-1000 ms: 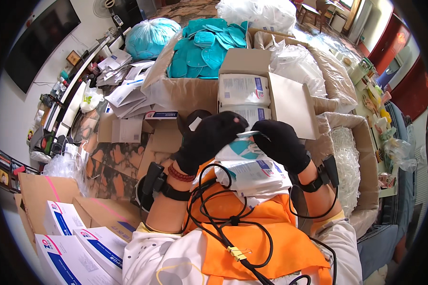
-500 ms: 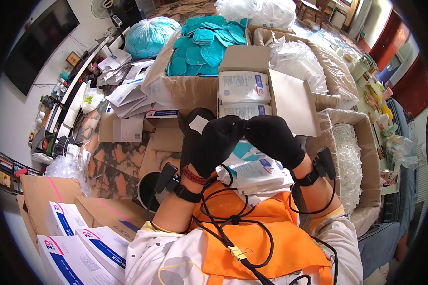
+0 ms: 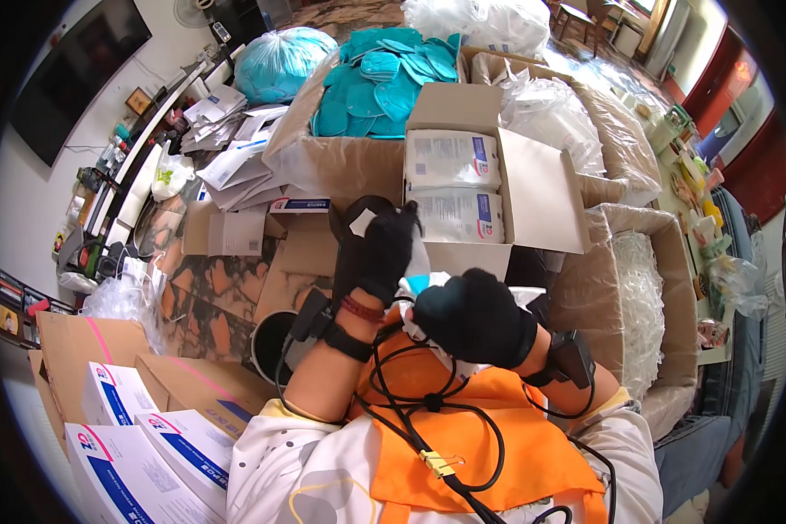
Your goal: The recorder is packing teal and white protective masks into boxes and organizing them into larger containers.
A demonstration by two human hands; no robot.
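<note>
Both my hands wear black gloves. My left hand (image 3: pixel 389 253) is closed, pinching the upper edge of a white plastic packet (image 3: pixel 418 255) in front of my chest. Teal face masks (image 3: pixel 417 284) show at the packet's opening. My right hand (image 3: pixel 472 320) is curled at the packet's near side, thumb and fingertips on its edge; it hides most of the packet. Just beyond my hands stands an open cardboard carton (image 3: pixel 541 188) with two white printed packs (image 3: pixel 454 217) in it. My orange apron (image 3: pixel 498 419) lies beneath the packet.
A lined carton heaped with teal masks (image 3: pixel 367 96) stands at the far middle. Lined cartons of clear plastic (image 3: pixel 550 113) and white strands (image 3: pixel 642 306) stand to the right. Flat printed boxes (image 3: pixel 140 472) lie near left. Black cables (image 3: pixel 402 384) hang across my apron.
My hands were together at the fingertips and are now apart. The right has moved down and left over the packet. The front pack in the carton is now fully visible.
</note>
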